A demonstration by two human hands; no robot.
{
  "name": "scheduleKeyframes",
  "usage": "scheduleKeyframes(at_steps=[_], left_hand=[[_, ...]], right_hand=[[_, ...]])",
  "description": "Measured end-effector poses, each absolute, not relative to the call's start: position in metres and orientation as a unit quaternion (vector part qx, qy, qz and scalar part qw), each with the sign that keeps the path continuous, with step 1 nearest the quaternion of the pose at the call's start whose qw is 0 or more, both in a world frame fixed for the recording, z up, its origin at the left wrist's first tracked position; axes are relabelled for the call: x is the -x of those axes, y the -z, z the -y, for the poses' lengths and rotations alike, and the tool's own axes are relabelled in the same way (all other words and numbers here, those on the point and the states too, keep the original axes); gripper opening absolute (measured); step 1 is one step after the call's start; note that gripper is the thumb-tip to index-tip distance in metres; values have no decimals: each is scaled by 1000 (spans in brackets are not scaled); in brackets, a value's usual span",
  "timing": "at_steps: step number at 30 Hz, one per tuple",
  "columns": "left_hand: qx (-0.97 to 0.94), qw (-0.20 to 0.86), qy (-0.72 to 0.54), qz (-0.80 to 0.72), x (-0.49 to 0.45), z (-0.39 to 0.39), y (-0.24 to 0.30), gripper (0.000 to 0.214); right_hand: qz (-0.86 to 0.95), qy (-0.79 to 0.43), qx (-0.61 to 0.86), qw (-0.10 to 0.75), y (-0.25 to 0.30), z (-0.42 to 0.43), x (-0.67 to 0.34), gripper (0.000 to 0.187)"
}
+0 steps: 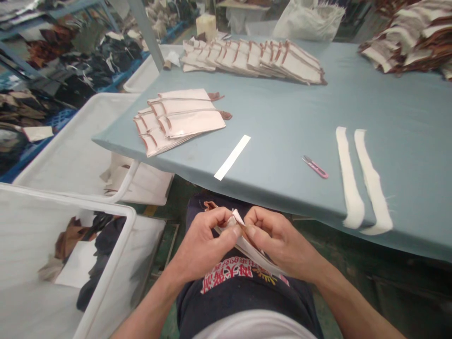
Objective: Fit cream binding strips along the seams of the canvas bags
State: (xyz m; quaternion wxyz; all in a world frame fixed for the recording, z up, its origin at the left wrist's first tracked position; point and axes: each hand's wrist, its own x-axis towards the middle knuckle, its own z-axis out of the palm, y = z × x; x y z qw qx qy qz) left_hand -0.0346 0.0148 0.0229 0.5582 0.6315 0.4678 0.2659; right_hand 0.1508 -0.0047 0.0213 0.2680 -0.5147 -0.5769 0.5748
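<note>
Both hands meet over my lap, below the table's front edge. My left hand and my right hand each pinch one end of a pale lining piece with a brown edge. Its white tip sticks up between my thumbs. The piece runs down to the right under my right hand. On the blue-grey table lie a white strip, small pink thread snips and two long cream fabric strips.
A small stack of pale pieces lies at the table's left, a long fanned row at the back, another pile far right. White bins holding scraps stand to my left. Blue shelves of dark material fill the far left.
</note>
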Motion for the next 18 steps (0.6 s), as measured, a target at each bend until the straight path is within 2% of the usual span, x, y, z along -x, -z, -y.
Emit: scheduleKeyframes(at_steps=[5,10,14,18], left_hand=[[-639,509,-270,-510,32,-11,-18,17],[-649,503,-291,-491,31,-13,-25,25],[-691,489,-278,-454,35,-14,-33,27],[-719,490,-267,-414,40,-12,-37,31]], right_hand=[[686,-418,534,265,-18,11,-146,13],[731,-309,541,278,-23,14,-145,10],[724,-309,550,281,-30,10,-150,5],[702,-412,508,282,-36,2,-155,7]])
